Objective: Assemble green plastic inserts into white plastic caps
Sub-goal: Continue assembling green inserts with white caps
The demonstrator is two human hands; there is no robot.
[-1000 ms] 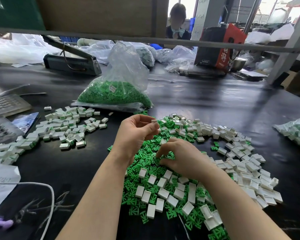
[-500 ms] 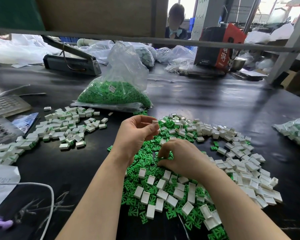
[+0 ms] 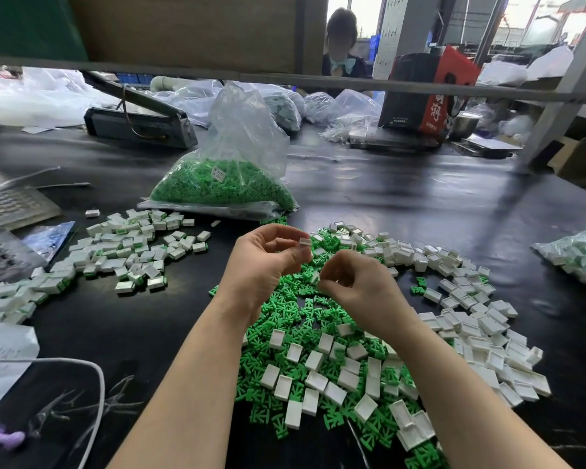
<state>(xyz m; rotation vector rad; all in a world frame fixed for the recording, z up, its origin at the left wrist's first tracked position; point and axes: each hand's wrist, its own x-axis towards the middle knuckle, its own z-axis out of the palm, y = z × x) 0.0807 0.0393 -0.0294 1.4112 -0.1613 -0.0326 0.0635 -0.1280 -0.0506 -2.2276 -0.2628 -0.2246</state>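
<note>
1. So the left hand [image 3: 268, 262] is pinching a white cap [image 3: 304, 242] between thumb and fingertips, holding it up above the pile.
2. Right hand [image 3: 356, 282] is curling its fingers around something small, probably a green insert, but I can't actually tell since the fingers are hiding it.
3. Key bit: the cap is sitting just up and to the left of the right hand's fingertips, near but not touching, long axis lying roughly sideways.
4. Further out, loose green inserts [image 3: 305, 309] and empty white caps [image 3: 471, 319] are lying under both hands, and the finished pile [image 3: 126, 248] is sitting off to the left.
</note>
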